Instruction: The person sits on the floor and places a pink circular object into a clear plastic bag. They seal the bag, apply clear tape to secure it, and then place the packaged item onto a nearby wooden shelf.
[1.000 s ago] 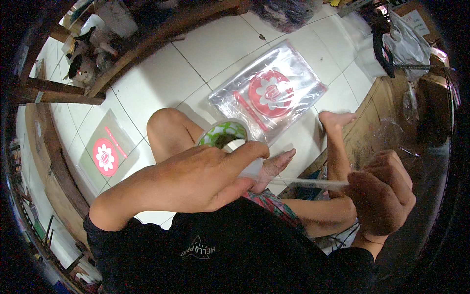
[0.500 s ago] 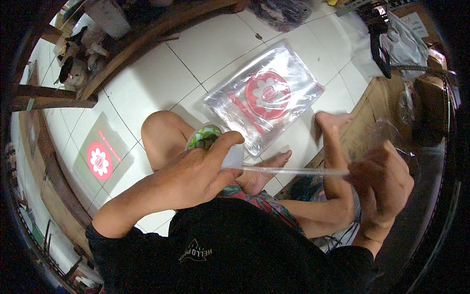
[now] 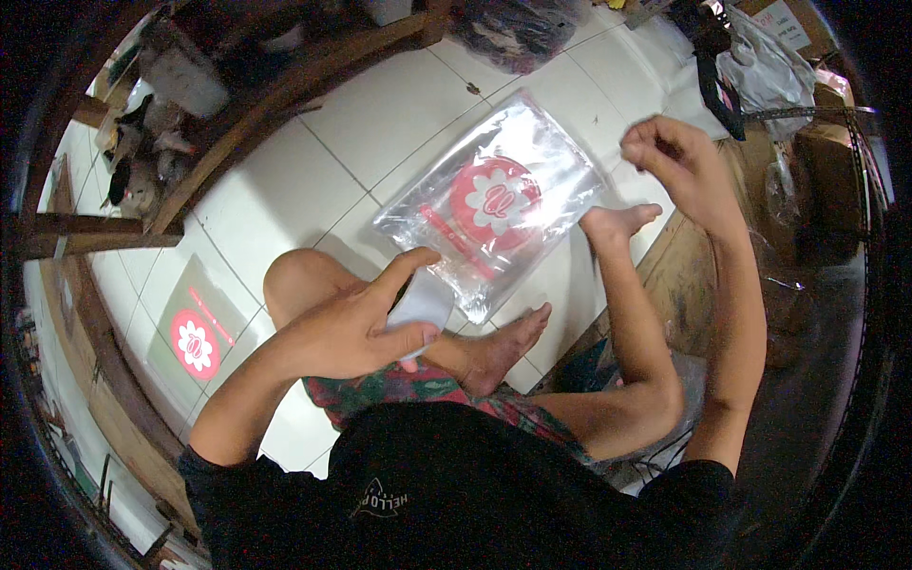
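My left hand [image 3: 366,328] is wrapped round a thick grey-white roll of tape [image 3: 424,313], thumb and forefinger on either side of it. The hand is over my folded leg, just short of a stack of clear plastic bags [image 3: 560,157] lying on the floor. The top bag carries a round pink print with a white flower. Raised beyond my right foot is my right hand [image 3: 676,161], its fingers curled and pinched together. Anything thin between those fingertips cannot be made out. No strip shows between the two hands.
One flat clear bag [image 3: 180,294] with a similar pink print lies on the white tiles at the left. A wooden bench [image 3: 275,104] crosses the far left. Cardboard [image 3: 703,214] and a white plastic bag [image 3: 769,76] are at the right. A dark bundle [image 3: 518,33] lies at the back.
A clear strip was stretched between the roll and my right hand; it no longer shows. My right hand has swung up and away, and my left has turned the roll, hiding its green-patterned core.
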Action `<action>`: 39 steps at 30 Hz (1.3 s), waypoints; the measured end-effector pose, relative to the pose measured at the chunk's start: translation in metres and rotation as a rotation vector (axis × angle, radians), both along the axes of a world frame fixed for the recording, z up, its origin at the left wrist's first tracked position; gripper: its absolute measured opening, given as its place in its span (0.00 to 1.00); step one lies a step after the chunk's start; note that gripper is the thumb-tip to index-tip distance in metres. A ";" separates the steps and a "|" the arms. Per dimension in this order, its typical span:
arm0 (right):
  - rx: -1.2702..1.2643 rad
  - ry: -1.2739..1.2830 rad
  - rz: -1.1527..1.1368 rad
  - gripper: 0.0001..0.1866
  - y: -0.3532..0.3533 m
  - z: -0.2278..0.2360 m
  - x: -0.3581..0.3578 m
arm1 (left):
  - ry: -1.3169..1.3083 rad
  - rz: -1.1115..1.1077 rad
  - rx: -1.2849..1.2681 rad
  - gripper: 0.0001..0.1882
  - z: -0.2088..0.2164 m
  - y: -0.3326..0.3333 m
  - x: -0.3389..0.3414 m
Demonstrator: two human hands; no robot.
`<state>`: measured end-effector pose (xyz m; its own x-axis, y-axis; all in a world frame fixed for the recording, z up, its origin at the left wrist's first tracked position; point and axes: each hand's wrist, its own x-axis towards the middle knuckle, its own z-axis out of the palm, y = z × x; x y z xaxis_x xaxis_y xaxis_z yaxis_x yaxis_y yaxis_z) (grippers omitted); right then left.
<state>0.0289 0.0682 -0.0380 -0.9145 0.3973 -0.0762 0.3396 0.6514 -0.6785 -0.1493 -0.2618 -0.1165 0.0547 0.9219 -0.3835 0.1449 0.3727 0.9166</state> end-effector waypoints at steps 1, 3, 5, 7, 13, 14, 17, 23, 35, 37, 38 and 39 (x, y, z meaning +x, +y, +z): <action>-0.100 0.004 -0.035 0.08 0.021 -0.014 -0.009 | 0.059 0.017 0.010 0.34 -0.004 0.008 -0.002; -0.145 -0.015 -0.005 0.09 0.057 -0.046 -0.025 | 0.165 0.039 0.027 0.35 -0.016 0.027 -0.008; -0.189 -0.015 0.006 0.09 0.084 -0.082 -0.040 | 0.303 0.108 0.060 0.36 -0.037 0.044 -0.013; -0.217 0.000 -0.005 0.10 0.108 -0.119 -0.055 | 0.320 0.129 0.073 0.36 -0.041 0.064 -0.018; -0.448 0.024 0.002 0.10 0.158 -0.195 -0.092 | -0.012 0.226 -0.167 0.34 -0.060 0.109 -0.045; -0.432 -0.003 -0.028 0.10 0.164 -0.198 -0.092 | -0.031 0.231 -0.200 0.33 -0.067 0.110 -0.048; -0.405 -0.046 -0.076 0.10 0.180 -0.206 -0.094 | -0.009 0.259 -0.219 0.29 -0.086 0.103 -0.052; -0.514 -0.058 -0.090 0.11 0.191 -0.243 -0.104 | 0.122 0.326 -0.132 0.22 -0.098 0.112 -0.056; -0.464 -0.186 -0.206 0.12 0.202 -0.263 -0.119 | 0.094 0.239 -0.253 0.19 -0.093 0.145 -0.065; -0.394 -0.254 -0.150 0.12 0.211 -0.264 -0.122 | 0.036 0.267 -0.275 0.19 -0.087 0.148 -0.064; -0.359 -0.288 -0.123 0.13 0.214 -0.264 -0.123 | 0.007 0.275 -0.278 0.19 -0.088 0.147 -0.064; -0.341 -0.276 -0.090 0.13 0.216 -0.263 -0.121 | -0.021 0.282 -0.282 0.19 -0.090 0.147 -0.063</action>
<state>-0.0920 0.2844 -0.3011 -0.8042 0.3843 -0.4533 0.5834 0.3654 -0.7253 -0.2125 -0.1151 -0.2063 -0.1753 0.7604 -0.6253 -0.0172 0.6327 0.7742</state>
